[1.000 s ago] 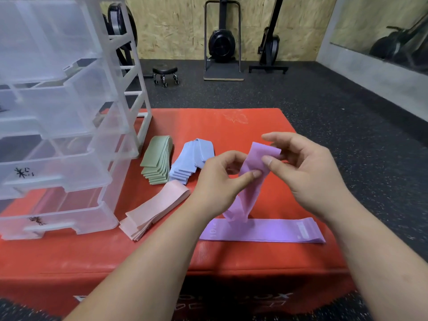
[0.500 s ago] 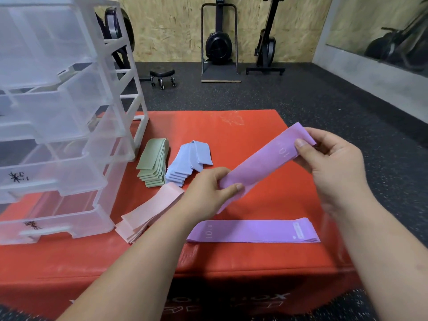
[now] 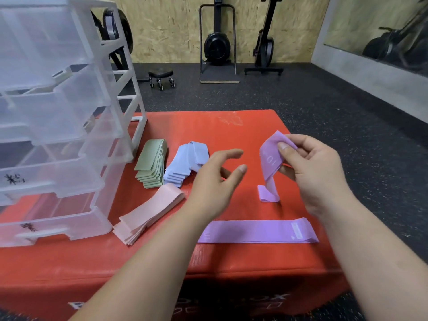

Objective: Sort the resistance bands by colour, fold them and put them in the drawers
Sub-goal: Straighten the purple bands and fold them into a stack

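Note:
My right hand (image 3: 317, 172) pinches one end of a purple band (image 3: 269, 163), which hangs down with its lower end curled on the red box (image 3: 231, 130). Left of that band, my left hand (image 3: 214, 184) hovers with relaxed fingers and holds nothing. Near the front edge a second purple band (image 3: 259, 232) lies flat. Folded stacks of green bands (image 3: 151, 164), blue bands (image 3: 185, 166) and pink bands (image 3: 150, 212) lie beside the clear plastic drawer unit (image 3: 58, 126) at the left, whose drawers are pulled out.
The red box ends just beyond my right hand, with dark gym floor (image 3: 347, 112) below. A small wheeled stool (image 3: 161, 77) and exercise machines (image 3: 217, 42) stand at the far wall.
My left hand has let go of the purple band and drawn back to the left. The band, stretched between both hands before, now hangs from my right hand alone.

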A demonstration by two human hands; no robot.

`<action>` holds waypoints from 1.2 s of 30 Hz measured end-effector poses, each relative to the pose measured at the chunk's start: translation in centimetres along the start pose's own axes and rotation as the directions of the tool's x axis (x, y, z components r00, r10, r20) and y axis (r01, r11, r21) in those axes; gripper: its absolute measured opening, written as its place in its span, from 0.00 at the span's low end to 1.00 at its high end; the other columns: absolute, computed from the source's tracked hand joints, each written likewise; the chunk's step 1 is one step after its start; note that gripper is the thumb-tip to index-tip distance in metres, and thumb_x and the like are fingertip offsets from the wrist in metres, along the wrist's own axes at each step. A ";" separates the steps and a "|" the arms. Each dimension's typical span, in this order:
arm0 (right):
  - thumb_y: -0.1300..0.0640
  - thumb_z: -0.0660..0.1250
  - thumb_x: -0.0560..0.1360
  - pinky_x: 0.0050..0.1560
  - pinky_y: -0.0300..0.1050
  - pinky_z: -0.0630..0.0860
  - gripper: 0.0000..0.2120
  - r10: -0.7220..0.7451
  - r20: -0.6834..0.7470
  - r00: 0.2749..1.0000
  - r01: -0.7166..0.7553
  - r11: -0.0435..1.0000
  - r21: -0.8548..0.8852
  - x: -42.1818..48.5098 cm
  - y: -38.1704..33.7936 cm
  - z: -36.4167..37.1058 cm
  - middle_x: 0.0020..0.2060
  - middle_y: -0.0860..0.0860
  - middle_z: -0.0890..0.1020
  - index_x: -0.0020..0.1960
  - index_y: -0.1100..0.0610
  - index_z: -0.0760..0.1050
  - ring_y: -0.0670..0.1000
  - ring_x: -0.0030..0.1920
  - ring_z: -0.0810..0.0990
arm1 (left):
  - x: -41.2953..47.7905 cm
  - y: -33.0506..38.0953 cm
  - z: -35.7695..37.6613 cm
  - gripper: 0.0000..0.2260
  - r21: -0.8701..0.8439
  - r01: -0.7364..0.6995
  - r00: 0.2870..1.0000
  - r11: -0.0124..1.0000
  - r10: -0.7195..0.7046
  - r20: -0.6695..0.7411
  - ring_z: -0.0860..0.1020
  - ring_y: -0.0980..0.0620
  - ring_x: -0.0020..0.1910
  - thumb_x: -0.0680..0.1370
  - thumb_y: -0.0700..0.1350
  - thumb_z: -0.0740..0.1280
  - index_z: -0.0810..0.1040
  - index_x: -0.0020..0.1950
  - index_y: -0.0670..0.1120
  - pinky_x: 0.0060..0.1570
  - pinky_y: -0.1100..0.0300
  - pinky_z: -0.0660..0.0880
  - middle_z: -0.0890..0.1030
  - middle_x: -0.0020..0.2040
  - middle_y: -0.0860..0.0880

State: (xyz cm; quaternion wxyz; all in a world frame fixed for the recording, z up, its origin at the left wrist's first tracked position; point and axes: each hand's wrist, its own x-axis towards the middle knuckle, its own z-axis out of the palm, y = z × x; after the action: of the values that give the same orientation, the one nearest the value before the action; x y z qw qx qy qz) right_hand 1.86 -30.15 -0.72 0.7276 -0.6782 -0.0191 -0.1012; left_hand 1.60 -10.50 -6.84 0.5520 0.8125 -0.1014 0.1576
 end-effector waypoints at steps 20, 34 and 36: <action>0.66 0.78 0.72 0.45 0.38 0.80 0.15 -0.133 -0.045 0.990 0.121 0.971 -0.207 0.4 2.0 0.4 0.44 0.51 0.85 0.55 0.53 0.83 0.44 0.41 0.82 | 0.2 -0.5 -1.8 0.06 -0.055 0.158 0.986 0.986 -0.156 0.053 0.80 0.47 0.30 0.77 0.46 0.79 0.82 0.46 0.51 0.33 0.55 0.75 0.85 0.37 0.50; 0.56 0.76 0.76 0.69 0.50 0.74 0.26 0.000 0.624 0.782 0.402 0.765 -0.504 -1.0 3.1 2.1 0.65 0.34 0.79 0.71 0.42 0.74 0.38 0.68 0.76 | -0.9 1.8 -5.3 0.09 -0.053 0.107 0.961 0.993 -0.089 0.261 0.83 0.56 0.42 0.77 0.35 0.76 0.84 0.53 0.46 0.44 0.62 0.79 0.87 0.43 0.56; 0.58 0.77 0.75 0.69 0.51 0.75 0.28 0.004 0.626 0.780 0.367 0.807 -0.462 -1.0 3.4 2.5 0.62 0.38 0.82 0.71 0.41 0.74 0.41 0.65 0.79 | -1.0 1.9 -5.5 0.10 -0.073 0.117 0.967 0.990 -0.097 0.235 0.83 0.57 0.40 0.76 0.34 0.77 0.83 0.54 0.46 0.42 0.64 0.78 0.86 0.41 0.55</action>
State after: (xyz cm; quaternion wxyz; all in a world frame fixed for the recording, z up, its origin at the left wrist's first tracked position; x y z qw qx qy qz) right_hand 1.75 -27.30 -4.05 0.4371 -0.8517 -0.2858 0.0442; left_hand -0.77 -6.10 -3.74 0.5786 0.8051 -0.1275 0.0273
